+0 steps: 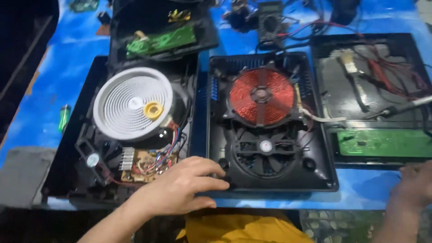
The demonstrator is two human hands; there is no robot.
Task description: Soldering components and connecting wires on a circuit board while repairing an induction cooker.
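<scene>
Black cooker base (270, 173) (copper coil (261, 96), fan (265, 152)) under left hand (180, 186), grip loose.

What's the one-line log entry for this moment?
left hand: rests on front edge of open cooker base | right hand: at table edge, blurred | copper coil, fan exposed

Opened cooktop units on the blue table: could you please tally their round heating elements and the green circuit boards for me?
Copper-red coil: 1
White ribbed disc: 1
Green circuit boards: 2, one at the top left, one at the right
Total: 4
</scene>
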